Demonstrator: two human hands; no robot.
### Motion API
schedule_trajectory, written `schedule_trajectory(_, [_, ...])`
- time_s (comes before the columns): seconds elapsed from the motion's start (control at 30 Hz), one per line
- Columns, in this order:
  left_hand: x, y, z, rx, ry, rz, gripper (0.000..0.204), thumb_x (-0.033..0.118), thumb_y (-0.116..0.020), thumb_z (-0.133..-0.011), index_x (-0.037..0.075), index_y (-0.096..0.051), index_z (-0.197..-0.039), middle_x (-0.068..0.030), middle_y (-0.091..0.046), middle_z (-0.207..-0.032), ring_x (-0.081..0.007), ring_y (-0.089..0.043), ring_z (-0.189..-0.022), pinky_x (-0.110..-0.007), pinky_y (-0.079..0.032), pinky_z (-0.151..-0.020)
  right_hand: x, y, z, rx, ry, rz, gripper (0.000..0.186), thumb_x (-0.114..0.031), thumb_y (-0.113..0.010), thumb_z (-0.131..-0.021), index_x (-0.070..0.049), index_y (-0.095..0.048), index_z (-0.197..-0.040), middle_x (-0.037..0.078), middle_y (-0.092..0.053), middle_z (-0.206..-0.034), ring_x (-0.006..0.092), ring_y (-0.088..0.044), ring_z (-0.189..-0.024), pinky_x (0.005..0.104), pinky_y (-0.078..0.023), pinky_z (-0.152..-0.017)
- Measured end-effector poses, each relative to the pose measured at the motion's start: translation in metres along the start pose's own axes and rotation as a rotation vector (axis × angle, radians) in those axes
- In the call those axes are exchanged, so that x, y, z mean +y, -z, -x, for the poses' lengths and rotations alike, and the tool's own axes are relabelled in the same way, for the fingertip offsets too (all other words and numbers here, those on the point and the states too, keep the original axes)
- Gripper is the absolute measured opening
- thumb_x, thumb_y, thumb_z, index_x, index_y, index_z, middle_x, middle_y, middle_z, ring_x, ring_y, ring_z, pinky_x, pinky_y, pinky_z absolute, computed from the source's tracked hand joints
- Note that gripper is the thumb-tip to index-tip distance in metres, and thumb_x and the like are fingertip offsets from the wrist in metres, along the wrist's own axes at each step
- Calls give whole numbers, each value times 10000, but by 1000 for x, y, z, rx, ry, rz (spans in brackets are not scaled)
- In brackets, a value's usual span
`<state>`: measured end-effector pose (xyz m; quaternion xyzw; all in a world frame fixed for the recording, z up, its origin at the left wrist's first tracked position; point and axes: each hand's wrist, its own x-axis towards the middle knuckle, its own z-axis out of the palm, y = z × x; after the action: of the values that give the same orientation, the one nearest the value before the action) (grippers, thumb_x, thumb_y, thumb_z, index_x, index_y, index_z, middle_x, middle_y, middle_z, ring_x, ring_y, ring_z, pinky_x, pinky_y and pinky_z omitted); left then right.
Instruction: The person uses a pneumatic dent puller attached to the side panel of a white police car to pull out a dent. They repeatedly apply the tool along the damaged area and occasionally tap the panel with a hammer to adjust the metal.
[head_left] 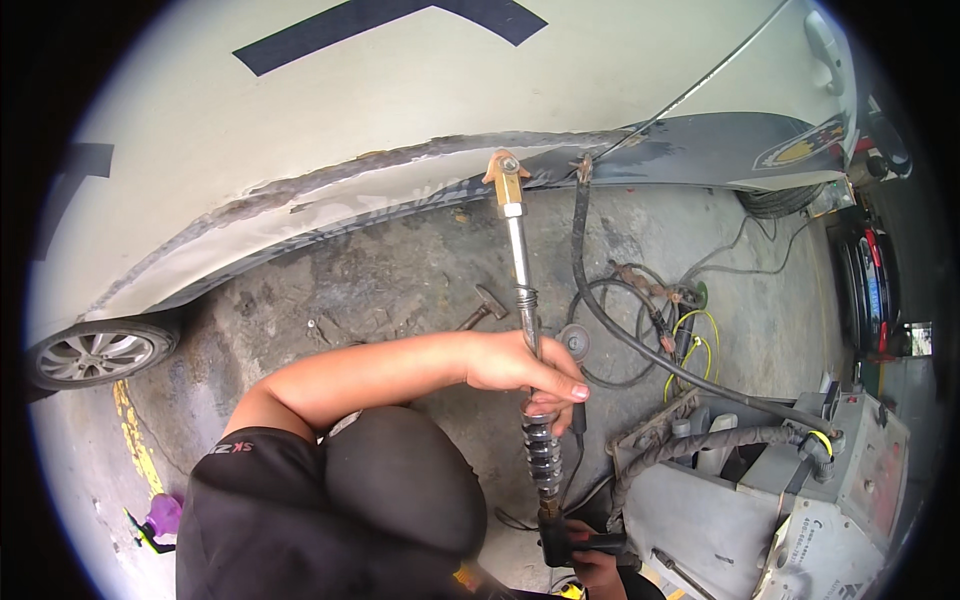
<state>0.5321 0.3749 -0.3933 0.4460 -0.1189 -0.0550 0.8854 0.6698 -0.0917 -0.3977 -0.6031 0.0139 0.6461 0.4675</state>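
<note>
A long slide-hammer dent puller (517, 250) stretches from my body toward the car's side panel (400, 160), which has a rough, bare-metal strip along it. Its copper-coloured tip (508, 167) overlaps the panel's lower edge; contact cannot be told. My left hand (520, 375) is closed round the chrome shaft, just above a ribbed metal section (541, 455). Lower down, my right hand (595, 568) is wrapped round the black handle (585, 543), partly hidden at the lower edge.
Right of me stands a grey welding machine (690, 520) with thick cables. A black cable (580, 230) hangs from a clamp by the panel, where a thin metal rod (700, 85) slants. A hammer (485, 305) and coiled cables (620, 330) lie on the concrete floor. A car wheel (100, 355) is left.
</note>
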Motion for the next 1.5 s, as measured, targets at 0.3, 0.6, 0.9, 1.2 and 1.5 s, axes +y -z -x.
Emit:
schedule_trajectory(0.3, [-4,14,20,24,-68,62,524,299,-624,-1104,84,-510,-640,-17,-492,-602,-247,-704,-846,-350,-478,-756,-21,-23,-5,-12,62,89,777,-95,-714,-682,61,-598,-1434,140,-712,-1282,244,-661,-1233,341,-476,-1087])
schedule_trajectory(0.6, [5,14,27,39,-4,-55,518,296,-637,-1094,79,-525,-637,-18,-493,-598,-226,-694,-801,-326,-459,-712,-18,-24,-9,-22,72,48,793,-63,-721,-671,68,-593,-1443,139,-709,-1291,238,-647,-1248,351,-483,-1088])
schedule_trajectory(0.9, [-1,13,21,-5,-107,152,517,251,-588,-1100,86,-487,-621,-5,-448,-588,-241,-687,-796,-410,-555,-891,-17,-62,9,128,552,702,585,-45,-870,-776,-50,-611,-1302,173,-680,-1317,309,-682,-1222,406,-555,-1019])
schedule_trajectory(1.2, [5,5,14,-140,-206,218,523,221,-527,-1100,99,-469,-595,-20,-429,-586,-231,-623,-719,-459,-553,-991,-17,-67,33,43,1020,1156,404,-98,-889,-770,-78,-679,-1115,369,-630,-1394,469,-757,-1097,417,-637,-879])
schedule_trajectory(1.5, [1,10,15,-84,-185,105,245,266,-702,-1015,31,-666,-958,-124,-682,-1033,-255,-667,-1016,-428,-500,-1042,-9,-60,34,78,926,1126,380,-73,-854,-801,-67,-685,-1141,358,-634,-1392,465,-735,-1136,444,-605,-916])
